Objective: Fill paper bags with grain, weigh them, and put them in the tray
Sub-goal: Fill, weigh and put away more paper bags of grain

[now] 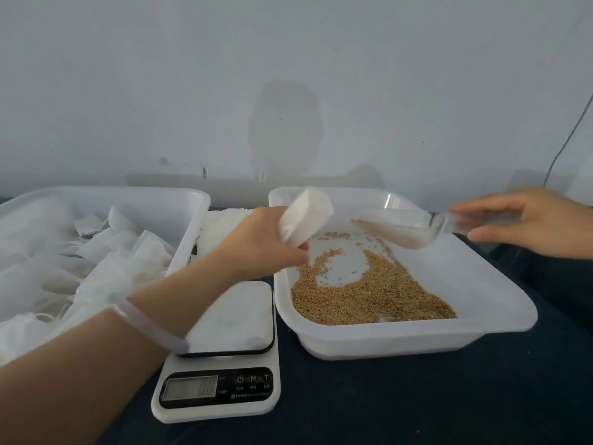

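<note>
My left hand (263, 242) grips a small white paper bag (306, 216), held tilted over the left edge of the white grain tray (494, 303). Brown grain (369, 290) lies spread across that tray's floor. My right hand (526, 223) holds the handle of a clear plastic scoop (404, 229) with some grain in it, its mouth pointing left toward the bag; the scoop is blurred. A white digital scale (224, 358) stands in front of the bag with nothing on its platform. The left tray (179, 200) holds several white bags.
A stack of flat white bags (221, 226) lies between the two trays. Everything stands on a dark cloth (417, 406) against a pale wall. A thin cable (568, 136) hangs at the far right.
</note>
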Demonstrator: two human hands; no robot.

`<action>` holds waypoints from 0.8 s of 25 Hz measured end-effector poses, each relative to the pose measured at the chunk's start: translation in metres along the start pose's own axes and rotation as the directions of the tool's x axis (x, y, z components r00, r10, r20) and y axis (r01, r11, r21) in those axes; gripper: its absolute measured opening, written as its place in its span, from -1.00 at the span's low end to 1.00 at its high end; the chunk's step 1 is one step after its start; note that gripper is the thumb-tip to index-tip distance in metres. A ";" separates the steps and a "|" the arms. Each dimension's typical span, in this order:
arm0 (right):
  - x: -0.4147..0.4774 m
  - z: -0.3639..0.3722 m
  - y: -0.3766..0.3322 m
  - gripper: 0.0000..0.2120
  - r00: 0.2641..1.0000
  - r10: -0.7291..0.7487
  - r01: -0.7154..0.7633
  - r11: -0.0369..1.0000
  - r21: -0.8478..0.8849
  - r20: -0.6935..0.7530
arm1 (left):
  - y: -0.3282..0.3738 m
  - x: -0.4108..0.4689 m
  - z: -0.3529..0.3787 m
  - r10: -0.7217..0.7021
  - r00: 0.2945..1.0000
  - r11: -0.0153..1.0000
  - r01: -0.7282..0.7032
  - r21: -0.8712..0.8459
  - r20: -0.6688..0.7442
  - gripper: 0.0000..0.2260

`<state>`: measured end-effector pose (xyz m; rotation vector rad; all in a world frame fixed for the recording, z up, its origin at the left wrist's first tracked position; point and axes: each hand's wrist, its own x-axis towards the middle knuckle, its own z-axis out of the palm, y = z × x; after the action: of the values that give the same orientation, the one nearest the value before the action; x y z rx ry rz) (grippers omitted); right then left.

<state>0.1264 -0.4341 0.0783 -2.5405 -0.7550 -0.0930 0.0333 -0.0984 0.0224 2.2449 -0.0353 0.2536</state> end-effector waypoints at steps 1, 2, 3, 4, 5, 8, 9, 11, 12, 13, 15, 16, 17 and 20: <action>0.000 -0.008 -0.004 -0.61 0.999 -0.034 0.034 0.999 -0.005 -0.036 | 0.003 0.003 0.010 0.011 1.000 1.000 -0.011 0.019 -0.011 -0.85; -0.001 -0.016 -0.007 -0.59 0.995 -0.070 0.069 0.997 -0.019 -0.068 | 0.005 0.006 0.020 0.018 1.000 1.000 -0.018 0.022 -0.017 -0.83; -0.002 -0.024 -0.010 -0.58 0.991 -0.100 0.096 0.994 -0.043 -0.093 | 0.005 0.009 0.029 0.020 1.000 1.000 -0.020 0.014 -0.019 -0.80; -0.003 -0.033 -0.013 -0.59 0.986 -0.122 0.114 0.991 -0.076 -0.112 | 0.004 0.012 0.037 0.015 1.000 1.000 -0.015 0.000 -0.020 -0.77; -0.003 -0.041 -0.015 -0.59 0.983 -0.136 0.122 0.986 -0.118 -0.126 | 0.004 0.014 0.043 0.006 1.000 1.000 -0.007 -0.016 -0.019 -0.75; 0.002 -0.059 -0.023 -0.61 0.982 -0.159 0.130 0.961 -0.246 -0.104 | 0.003 0.018 0.057 -0.002 1.000 0.999 0.002 -0.042 0.008 -0.72; 0.004 -0.061 -0.026 -0.62 0.984 -0.157 0.129 0.954 -0.271 -0.084 | 0.003 0.019 0.061 0.001 1.000 0.999 -0.001 -0.045 0.010 -0.71; 0.009 -0.061 -0.029 -0.62 0.987 -0.155 0.132 0.941 -0.311 -0.048 | 0.001 0.019 0.064 0.000 1.000 0.998 0.000 -0.055 -0.001 -0.71; 0.011 -0.060 -0.031 -0.62 0.986 -0.163 0.142 0.934 -0.326 -0.037 | 0.001 0.019 0.065 -0.002 1.000 0.999 0.001 -0.052 -0.008 -0.72; 0.013 -0.060 -0.033 -0.61 0.984 -0.175 0.154 0.926 -0.346 -0.033 | 0.000 0.019 0.065 0.001 1.000 0.999 -0.001 -0.037 -0.010 -0.74; 0.019 -0.060 -0.041 -0.60 0.977 -0.211 0.182 0.887 -0.425 -0.023 | 0.000 0.018 0.066 0.015 1.000 1.000 -0.015 0.002 0.004 -0.77; 0.022 -0.060 -0.045 -0.60 0.973 -0.230 0.198 0.859 -0.473 -0.011 | 0.000 0.018 0.066 0.021 1.000 1.000 -0.021 0.016 0.014 -0.76; 0.024 -0.060 -0.048 -0.59 0.970 -0.244 0.212 0.834 -0.510 0.004 | 0.001 0.018 0.067 0.025 0.999 0.999 -0.025 0.026 0.023 -0.75; 0.029 -0.059 -0.052 -0.60 0.964 -0.263 0.237 0.815 -0.528 0.026 | 0.001 0.019 0.068 0.025 0.999 0.998 -0.027 0.049 0.040 -0.71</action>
<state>0.1278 -0.4097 0.1585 -2.9137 -1.1780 -0.5167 0.0630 -0.1502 -0.0147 2.2995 -0.0805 0.2266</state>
